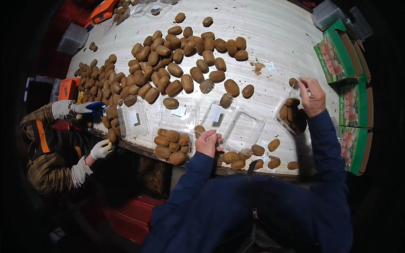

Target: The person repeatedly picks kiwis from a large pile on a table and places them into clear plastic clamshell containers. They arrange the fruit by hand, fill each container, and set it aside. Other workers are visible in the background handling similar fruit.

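Note:
My left hand (pixel 208 143), its fingers curled, is at the near edge of a clear plastic clamshell box (pixel 218 118) with a paper insert; whether it grips the box is unclear. To its left an open clamshell holds several kiwifruit (pixel 172 142) in its near half. An empty clear tray (pixel 245 129) lies right of my left hand. My right hand (pixel 313 95) is over the upper edge of another clear box (pixel 281 118) with several kiwifruit inside; its thumb and fingertips are pinched together, and what lies between them is too small to tell. Loose kiwifruit (pixel 237 164) lie along the near table edge.
A large spread of kiwifruit (pixel 164 63) covers the table's middle and left. At the left, a co-worker's gloved hands (pixel 102 148) are near another filled box. Green printed cartons (pixel 354 104) line the right edge. Stacked clear boxes (pixel 73 38) and orange devices (pixel 102 12) stand far left.

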`<state>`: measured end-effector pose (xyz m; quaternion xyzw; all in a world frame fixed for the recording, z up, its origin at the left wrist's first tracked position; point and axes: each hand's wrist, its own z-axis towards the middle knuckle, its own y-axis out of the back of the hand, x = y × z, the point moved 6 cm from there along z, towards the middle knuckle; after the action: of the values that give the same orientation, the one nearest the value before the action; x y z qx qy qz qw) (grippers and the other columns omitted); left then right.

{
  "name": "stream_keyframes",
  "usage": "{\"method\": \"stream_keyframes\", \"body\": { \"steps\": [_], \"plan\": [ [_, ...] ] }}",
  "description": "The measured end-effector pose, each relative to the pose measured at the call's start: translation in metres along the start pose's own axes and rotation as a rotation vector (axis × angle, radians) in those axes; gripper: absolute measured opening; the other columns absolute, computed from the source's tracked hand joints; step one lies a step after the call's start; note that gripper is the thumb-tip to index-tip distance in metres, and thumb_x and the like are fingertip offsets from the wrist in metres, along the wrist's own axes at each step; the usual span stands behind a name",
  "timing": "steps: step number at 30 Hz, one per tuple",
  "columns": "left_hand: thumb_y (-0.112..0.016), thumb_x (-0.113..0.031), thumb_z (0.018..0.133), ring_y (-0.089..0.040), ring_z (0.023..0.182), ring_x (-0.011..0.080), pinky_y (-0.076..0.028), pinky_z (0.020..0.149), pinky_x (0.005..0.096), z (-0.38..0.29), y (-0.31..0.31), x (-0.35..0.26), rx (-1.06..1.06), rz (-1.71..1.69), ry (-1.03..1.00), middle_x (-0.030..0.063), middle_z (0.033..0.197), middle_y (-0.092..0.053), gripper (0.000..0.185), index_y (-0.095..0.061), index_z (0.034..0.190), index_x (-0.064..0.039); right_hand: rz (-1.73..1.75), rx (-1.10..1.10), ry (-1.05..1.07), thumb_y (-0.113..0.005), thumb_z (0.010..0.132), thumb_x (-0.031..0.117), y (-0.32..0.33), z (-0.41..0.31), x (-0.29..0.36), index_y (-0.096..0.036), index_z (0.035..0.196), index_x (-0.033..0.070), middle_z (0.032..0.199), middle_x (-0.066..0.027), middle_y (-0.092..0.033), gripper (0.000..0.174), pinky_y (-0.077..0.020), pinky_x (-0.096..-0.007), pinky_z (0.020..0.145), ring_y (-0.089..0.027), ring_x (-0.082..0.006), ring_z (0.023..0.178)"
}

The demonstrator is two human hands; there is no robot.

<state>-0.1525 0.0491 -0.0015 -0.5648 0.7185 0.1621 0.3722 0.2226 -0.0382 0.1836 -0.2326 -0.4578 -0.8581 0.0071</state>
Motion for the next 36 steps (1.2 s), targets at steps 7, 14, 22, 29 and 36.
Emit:
{"method": "stream_keyframes", "body": {
  "steps": [7, 14, 22, 29, 36],
  "plan": [
    [-0.058, -0.015, 0.099, -0.068, 0.085, 0.0190, -0.058, 0.056, 0.0274, -0.022, 0.025, 0.007, -0.055, -0.013, -0.019, 0.0129, 0.097, -0.067, 0.028, -0.055, 0.119, 0.005, 0.079, 0.427, 0.167, -0.080, 0.081, 0.028, -0.165, 0.011, 0.084, -0.053, 0.138, 0.016, 0.134, -0.0185, -0.054, 0.065, -0.0475, -0.0466, 0.097, -0.053, -0.0372, 0.123],
    [-0.058, -0.017, 0.101, -0.067, 0.074, 0.0138, -0.048, 0.045, 0.0236, -0.027, 0.045, 0.014, -0.111, -0.011, -0.009, 0.0107, 0.093, -0.067, 0.029, -0.054, 0.120, 0.004, -0.105, 0.567, 0.304, -0.078, 0.076, 0.053, -0.216, -0.019, 0.080, -0.049, 0.144, 0.031, 0.154, -0.0193, -0.032, 0.077, -0.0407, -0.0516, 0.100, -0.036, -0.0393, 0.138],
    [-0.057, -0.015, 0.101, -0.065, 0.071, 0.0123, -0.048, 0.046, 0.0223, -0.025, 0.037, 0.007, -0.079, -0.023, -0.016, 0.0100, 0.092, -0.066, 0.029, -0.051, 0.122, 0.004, 0.009, 0.431, 0.254, -0.079, 0.076, 0.051, -0.237, -0.010, 0.079, -0.063, 0.123, 0.020, 0.133, -0.0173, -0.048, 0.059, -0.0519, -0.0452, 0.090, -0.053, -0.0348, 0.117],
    [-0.055, -0.014, 0.102, -0.064, 0.071, 0.0134, -0.052, 0.047, 0.0236, 0.000, 0.009, -0.013, -0.043, -0.041, -0.066, 0.0103, 0.091, -0.065, 0.025, -0.051, 0.120, 0.004, 0.273, 0.313, -0.112, -0.086, 0.073, 0.043, -0.183, 0.017, 0.052, -0.067, 0.115, 0.012, 0.117, -0.0124, -0.055, 0.055, -0.0542, -0.0407, 0.087, -0.060, -0.0308, 0.106],
    [-0.054, -0.013, 0.102, -0.064, 0.075, 0.0139, -0.059, 0.054, 0.0259, 0.034, 0.000, -0.039, -0.095, -0.067, -0.100, 0.0118, 0.097, -0.064, 0.026, -0.050, 0.122, 0.004, 0.197, 0.386, 0.166, -0.090, 0.066, 0.035, -0.130, -0.005, 0.102, -0.066, 0.109, 0.012, 0.122, -0.0144, -0.054, 0.054, -0.0552, -0.0405, 0.083, -0.057, -0.0331, 0.108]
  ]
}}
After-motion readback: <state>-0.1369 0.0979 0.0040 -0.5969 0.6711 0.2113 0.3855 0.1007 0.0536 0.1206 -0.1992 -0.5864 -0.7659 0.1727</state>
